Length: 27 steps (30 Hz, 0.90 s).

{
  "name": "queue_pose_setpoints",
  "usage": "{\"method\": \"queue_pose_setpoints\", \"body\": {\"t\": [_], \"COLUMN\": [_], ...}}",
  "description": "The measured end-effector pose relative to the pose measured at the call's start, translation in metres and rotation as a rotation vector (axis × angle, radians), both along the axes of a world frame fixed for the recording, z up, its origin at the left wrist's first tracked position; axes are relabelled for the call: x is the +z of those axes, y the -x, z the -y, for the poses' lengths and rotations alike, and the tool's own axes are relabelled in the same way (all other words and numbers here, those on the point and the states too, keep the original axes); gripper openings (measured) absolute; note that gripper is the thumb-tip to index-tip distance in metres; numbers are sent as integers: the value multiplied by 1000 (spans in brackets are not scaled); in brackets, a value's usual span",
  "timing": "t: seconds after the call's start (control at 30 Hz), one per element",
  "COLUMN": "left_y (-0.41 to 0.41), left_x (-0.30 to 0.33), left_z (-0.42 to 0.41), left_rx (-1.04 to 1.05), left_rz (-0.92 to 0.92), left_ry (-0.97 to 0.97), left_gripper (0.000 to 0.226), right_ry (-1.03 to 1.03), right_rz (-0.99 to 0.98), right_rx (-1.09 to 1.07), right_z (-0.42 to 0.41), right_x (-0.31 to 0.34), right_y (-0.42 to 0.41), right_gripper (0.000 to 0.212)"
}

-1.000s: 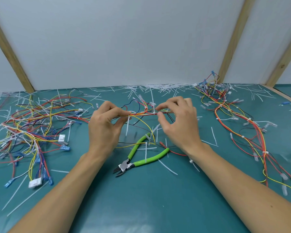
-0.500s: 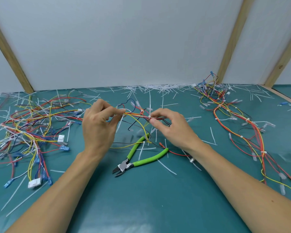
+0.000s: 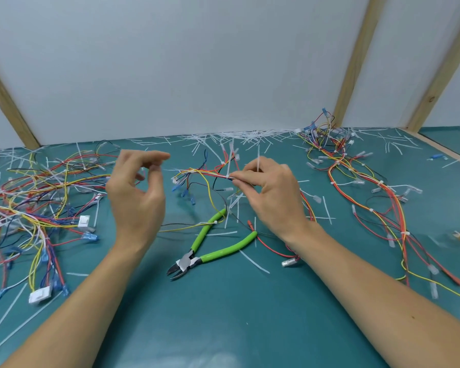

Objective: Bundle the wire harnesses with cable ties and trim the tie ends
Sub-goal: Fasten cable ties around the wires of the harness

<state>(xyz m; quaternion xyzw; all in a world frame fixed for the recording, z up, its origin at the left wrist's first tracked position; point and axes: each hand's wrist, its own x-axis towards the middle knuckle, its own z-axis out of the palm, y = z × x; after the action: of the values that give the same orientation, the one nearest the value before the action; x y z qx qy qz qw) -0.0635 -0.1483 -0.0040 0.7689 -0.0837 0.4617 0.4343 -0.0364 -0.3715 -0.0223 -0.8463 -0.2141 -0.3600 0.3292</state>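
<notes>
From the head view, your right hand (image 3: pixel 272 199) pinches a bunch of wires (image 3: pixel 205 174) above the green surface (image 3: pixel 223 314), with a white cable tie (image 3: pixel 258 162) sticking up between its fingers. Your left hand (image 3: pixel 136 197) hangs released just left of the bunch, fingers loosely curled and grasping nothing. The green-handled cutters (image 3: pixel 210 247) lie on the surface between your forearms. Loose wire piles sit far left (image 3: pixel 37 205) and far right (image 3: pixel 356 187), with cut tie ends (image 3: pixel 239 135) along the back wall.
</notes>
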Motion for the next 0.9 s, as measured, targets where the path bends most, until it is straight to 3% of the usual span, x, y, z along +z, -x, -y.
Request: {"method": "queue_pose_setpoints", "body": {"t": [0.1,0.2,0.47,0.6,0.7,0.8,0.9], "left_y": [7,7,2,-2,-3,-1,1], "left_x": [-3,-8,-6,-6,-6,-8,-15], "left_z": [13,22,17,15,16,18,22], "left_rx": [-59,-113,-45,-207,-372,-423,-269], "left_rz": [48,-19,-169,-357,-396,-364,-167], "left_ry": [-185,-358,-143,-47,14,57,-110], "left_gripper": [22,16,8,6,11,15,9], "right_ry": [62,94,173,202,204,204,210], "right_rz": [103,191,384,390,342,248,130], "right_rx": [-19,-21,-21,-12,-7,6,-17], "right_z": [-4,-8,-16,-14,-14,-12,-13], "right_x": [0,1,5,6,4,1,-2], "right_y": [4,7,13,14,12,10,8], "right_gripper": [10,9,13,14,13,10,10]}}
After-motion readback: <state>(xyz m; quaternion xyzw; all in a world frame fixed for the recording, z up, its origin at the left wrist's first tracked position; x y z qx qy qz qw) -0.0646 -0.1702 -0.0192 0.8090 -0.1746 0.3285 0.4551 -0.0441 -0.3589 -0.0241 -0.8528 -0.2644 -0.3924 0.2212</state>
